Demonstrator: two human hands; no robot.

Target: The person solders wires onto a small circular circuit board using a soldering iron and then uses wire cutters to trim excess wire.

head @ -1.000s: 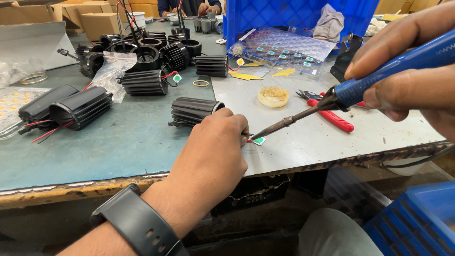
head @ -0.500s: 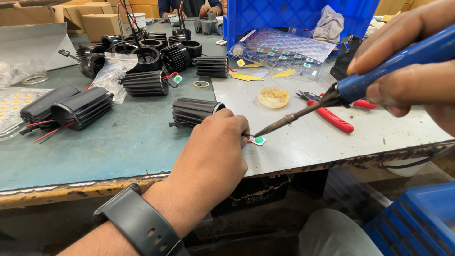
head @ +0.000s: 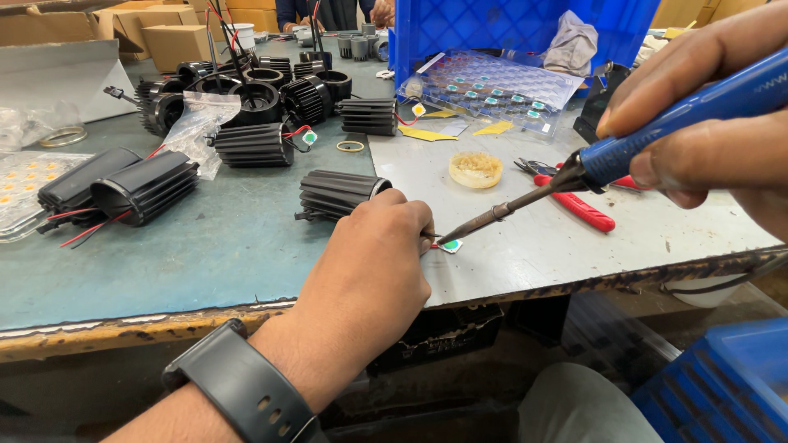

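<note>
The right hand (head: 714, 123) is gripping a blue soldering iron (head: 624, 152), its tip touching a small chip (head: 450, 244) just beside the left hand (head: 369, 271), which is pinching closed on the bench (head: 205, 246).

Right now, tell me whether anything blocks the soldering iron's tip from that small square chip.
Nothing visible does. The soldering iron in the right hand has its tip right at the small chip, which the left hand steadies.

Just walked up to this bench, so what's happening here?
A person is soldering. The right hand holds a blue soldering iron, its tip on a small square chip lying on the grey table. The left hand steadies the chip. Black finned housings lie nearby.
</note>
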